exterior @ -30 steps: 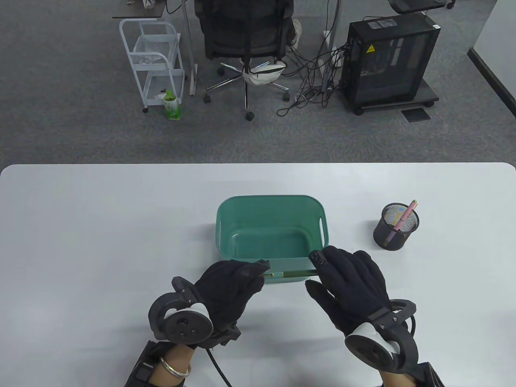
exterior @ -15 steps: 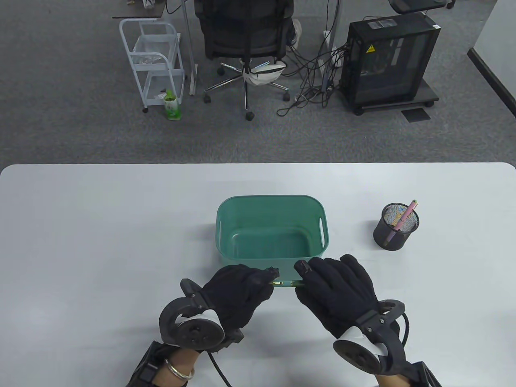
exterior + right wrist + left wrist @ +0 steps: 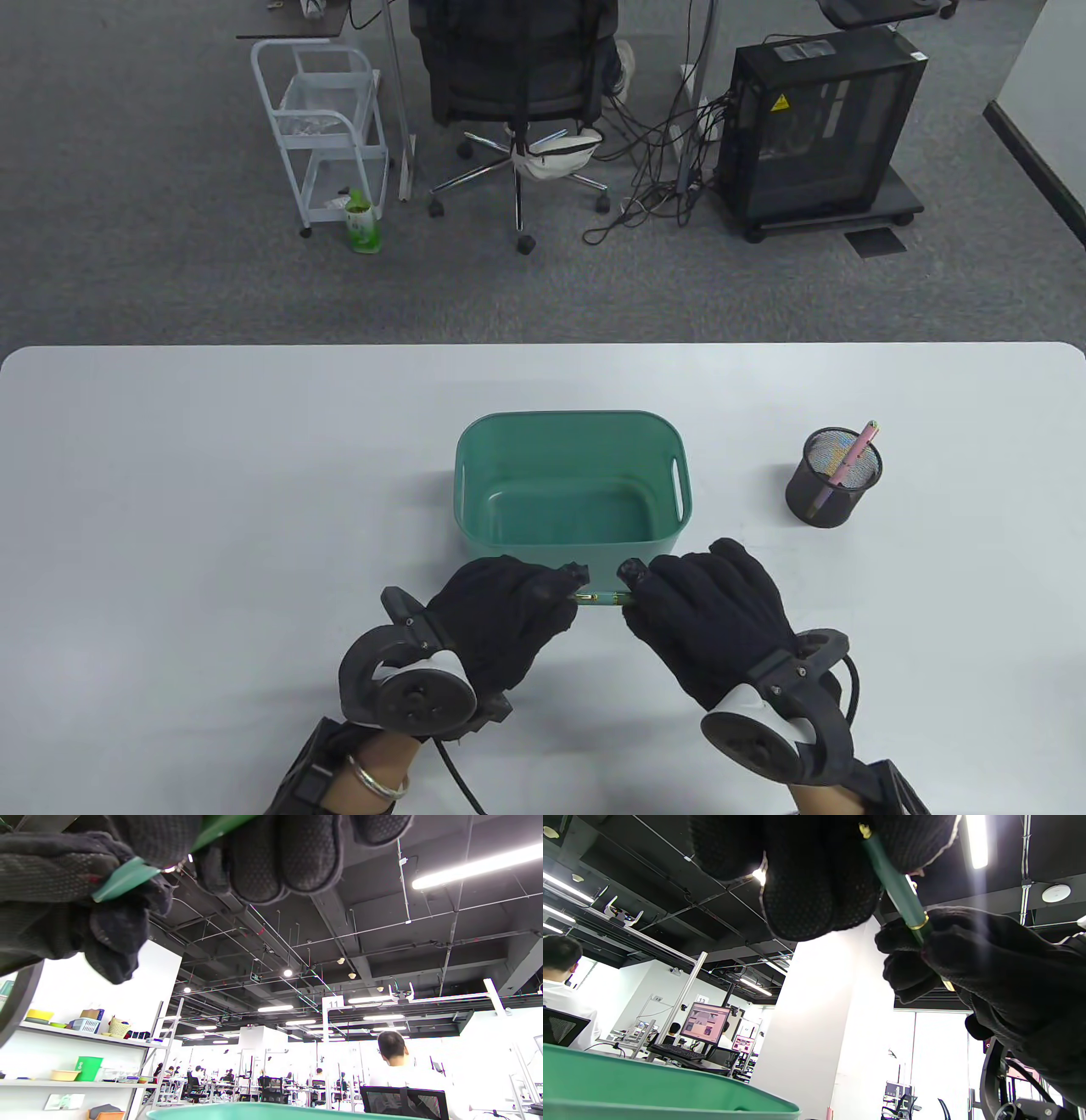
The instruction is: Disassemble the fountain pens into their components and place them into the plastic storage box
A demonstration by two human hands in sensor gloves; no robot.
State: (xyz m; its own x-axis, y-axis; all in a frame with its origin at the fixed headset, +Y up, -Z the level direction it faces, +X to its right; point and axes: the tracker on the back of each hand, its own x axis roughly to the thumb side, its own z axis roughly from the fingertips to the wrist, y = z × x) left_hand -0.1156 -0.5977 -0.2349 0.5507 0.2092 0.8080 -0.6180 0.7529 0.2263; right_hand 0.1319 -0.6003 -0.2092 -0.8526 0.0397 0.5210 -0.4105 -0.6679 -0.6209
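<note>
Both gloved hands grip one slim green fountain pen with gold trim [image 3: 604,597], held level above the white table [image 3: 212,509] just in front of the near wall of the green plastic storage box [image 3: 683,475]. The left hand [image 3: 509,607] has its fingers curled round one end of the pen; the right hand [image 3: 704,607] pinches the other end between thumb and fingers. In the left wrist view a gold ring on the green barrel sits right at the right hand's fingertips [image 3: 903,942], which looks like the joint between two parts.

The step in hand appears to be the first separation of this pen, either pulling the cap off or unscrewing a section; nothing can be seen lying in the box. The next move probably calls for opposite twists or a straight pull apart, with firm grips so that neither piece slips, then a short carry forward over the rim to drop a part in. A pink pen [image 3: 855,454] waits in the black mesh pen cup [image 3: 827,501], well apart to the right.
</note>
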